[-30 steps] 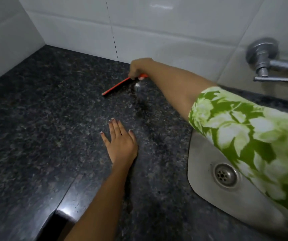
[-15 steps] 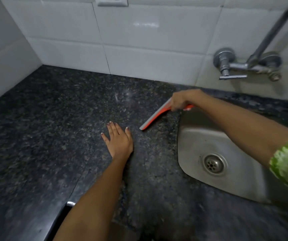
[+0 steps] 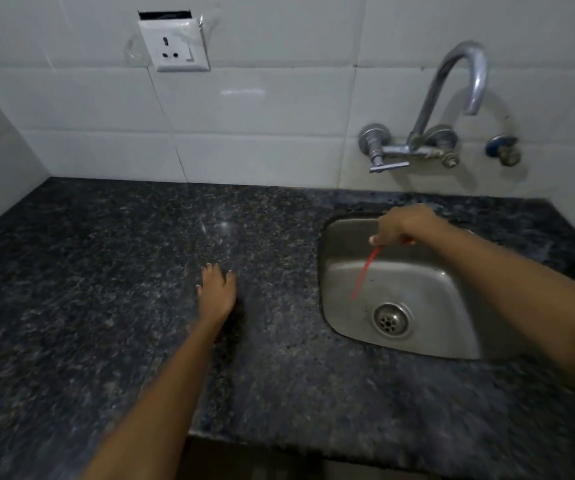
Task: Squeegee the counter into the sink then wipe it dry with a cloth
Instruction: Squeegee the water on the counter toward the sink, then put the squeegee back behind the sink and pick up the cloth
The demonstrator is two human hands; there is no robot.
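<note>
My right hand (image 3: 404,225) grips the handle of a red squeegee (image 3: 364,271), held over the steel sink (image 3: 431,271). Its thin blade hangs down and to the left into the basin, above the drain (image 3: 391,320). My left hand (image 3: 216,289) lies flat, fingers spread, on the dark speckled granite counter (image 3: 106,289), left of the sink. No cloth is in view.
A curved tap (image 3: 452,98) with a lever valve (image 3: 383,161) is fixed to the white tiled wall above the sink. A wall socket (image 3: 175,45) sits at the upper left. A side wall borders the counter on the left; the counter's front edge runs along the bottom.
My right hand swept the squeegee from the back of the counter rightward over the sink's rim, and it now hangs over the basin. My left hand stayed flat on the counter.
</note>
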